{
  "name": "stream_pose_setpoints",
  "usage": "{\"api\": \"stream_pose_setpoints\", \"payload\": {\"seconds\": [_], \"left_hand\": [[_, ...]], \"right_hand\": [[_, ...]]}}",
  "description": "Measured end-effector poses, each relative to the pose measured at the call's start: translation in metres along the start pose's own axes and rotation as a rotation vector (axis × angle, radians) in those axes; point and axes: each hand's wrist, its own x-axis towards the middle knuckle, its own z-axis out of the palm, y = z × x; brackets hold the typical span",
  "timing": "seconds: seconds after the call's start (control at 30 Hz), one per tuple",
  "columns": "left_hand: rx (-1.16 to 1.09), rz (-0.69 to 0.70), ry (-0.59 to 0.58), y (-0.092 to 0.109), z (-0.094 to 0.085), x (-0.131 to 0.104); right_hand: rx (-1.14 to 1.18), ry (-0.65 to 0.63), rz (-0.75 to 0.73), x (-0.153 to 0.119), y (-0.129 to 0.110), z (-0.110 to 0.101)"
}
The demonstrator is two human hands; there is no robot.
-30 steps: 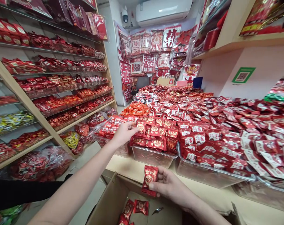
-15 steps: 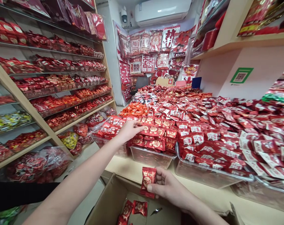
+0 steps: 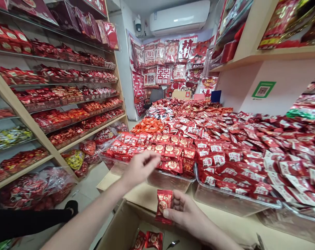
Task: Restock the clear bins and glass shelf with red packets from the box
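My right hand [image 3: 182,211] pinches a red candy packet [image 3: 163,206] upright between thumb and fingers, above the open cardboard box [image 3: 118,222]. My left hand [image 3: 143,166] hovers at the front of a clear plastic bin [image 3: 170,180] full of red and gold packets. Its fingers are slightly curled and apart, a little blurred, with nothing seen between them. Inside the box lie a few red packets [image 3: 154,240] and a small shiny metal piece [image 3: 173,244].
More clear bins [image 3: 235,205] of red packets line the counter, with a large heap [image 3: 199,118] behind them. Shelves [image 3: 92,133] of packets stand on the left. A dark-clad leg and shoe [image 3: 71,207] show at lower left.
My left hand has drawn back and down from the packets in the bin. My right hand still holds its packet, slightly lower in the view.
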Motion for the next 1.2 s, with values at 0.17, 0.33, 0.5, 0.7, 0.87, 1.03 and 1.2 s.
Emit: {"api": "stream_pose_setpoints", "payload": {"seconds": [0.17, 0.33, 0.5, 0.7, 0.87, 1.03, 1.2], "left_hand": [[0.056, 0.044, -0.246, 0.007, 0.015, -0.069], [-0.044, -0.207, -0.214, -0.008, 0.024, -0.093], [-0.203, -0.359, -0.083, -0.019, 0.031, -0.100], [-0.456, -0.388, -0.047, -0.024, 0.043, -0.106], [-0.626, -0.426, -0.024, -0.024, 0.047, -0.104], [-0.692, -0.417, 0.093, -0.021, 0.046, -0.092], [-0.762, -0.409, 0.118, -0.009, 0.047, -0.079]], "right_hand": [[-0.088, 0.019, -0.035, -0.001, 0.000, 0.005], [-0.237, 0.006, 0.008, -0.001, 0.009, 0.008], [-0.285, 0.011, 0.025, 0.000, 0.007, 0.007], [-0.249, 0.012, -0.006, 0.000, 0.007, 0.004], [-0.147, 0.012, 0.004, 0.003, 0.008, 0.002], [-0.118, 0.074, 0.012, 0.002, 0.001, 0.000], [-0.063, 0.169, -0.057, -0.001, -0.004, -0.005]]}}
